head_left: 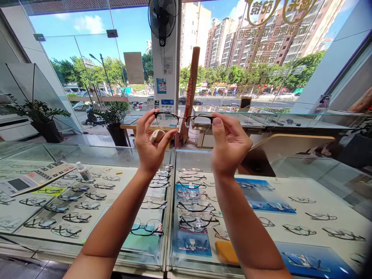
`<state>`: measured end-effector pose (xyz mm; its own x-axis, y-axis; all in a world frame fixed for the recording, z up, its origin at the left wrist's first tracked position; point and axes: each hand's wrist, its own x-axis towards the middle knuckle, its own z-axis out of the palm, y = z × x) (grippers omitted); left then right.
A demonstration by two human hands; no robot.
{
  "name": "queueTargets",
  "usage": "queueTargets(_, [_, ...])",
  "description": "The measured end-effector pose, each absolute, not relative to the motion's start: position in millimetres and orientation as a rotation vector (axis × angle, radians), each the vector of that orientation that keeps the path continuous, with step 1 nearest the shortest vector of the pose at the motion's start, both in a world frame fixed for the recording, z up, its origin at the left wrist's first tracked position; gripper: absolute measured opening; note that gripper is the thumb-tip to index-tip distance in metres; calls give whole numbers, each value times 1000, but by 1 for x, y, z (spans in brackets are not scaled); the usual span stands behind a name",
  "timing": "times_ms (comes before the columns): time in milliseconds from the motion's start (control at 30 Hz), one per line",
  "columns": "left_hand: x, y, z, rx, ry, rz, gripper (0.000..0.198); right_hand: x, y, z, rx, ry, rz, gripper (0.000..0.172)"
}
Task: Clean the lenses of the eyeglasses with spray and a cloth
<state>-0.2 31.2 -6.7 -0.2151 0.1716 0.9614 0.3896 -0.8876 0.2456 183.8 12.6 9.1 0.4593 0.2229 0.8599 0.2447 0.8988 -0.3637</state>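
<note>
While pinching dark-topped glasses [183,117] by the ends with left hand [150,149] and right hand [229,145], holding them up over the glass worktop [173,154]; in the left, also a small pale object [157,135]. Below, rows of spectacles [197,205], with a calculator [37,176] and bottle [83,171] leftward. Beyond, potted plants [48,130], a fan [162,19] on a pillar [171,79], windows [87,42] onto trees [241,79] and apartment blocks [221,38].

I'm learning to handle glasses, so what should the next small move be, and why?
I'd probably bring the pale wad, perhaps a cloth, to the nearest lens: the left hand holds both it and one end of the glasses, while the right hand grips the other end, which should keep them steady.
</note>
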Motion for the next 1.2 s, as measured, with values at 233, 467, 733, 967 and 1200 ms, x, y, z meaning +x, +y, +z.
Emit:
queueTargets(233, [1,36,-9,-1866,-623,-2221,66,178,6,12,-433,-1136,153,21])
queueTargets(467, [0,36,-9,-1869,-582,-2205,65,179,6,12,-331,-1114,346,19])
queueTargets(733, [-4,35,-9,-1918,-650,-2152,76,182,9,13,-344,-1078,419,15])
queueTargets(967, [-1,30,-7,-1945,-661,-2245,69,183,11,13,-306,-1072,424,10])
queueTargets(1200, [-2,25,-4,-2051,-638,-2339,72,188,18,12,-393,-1086,424,10])
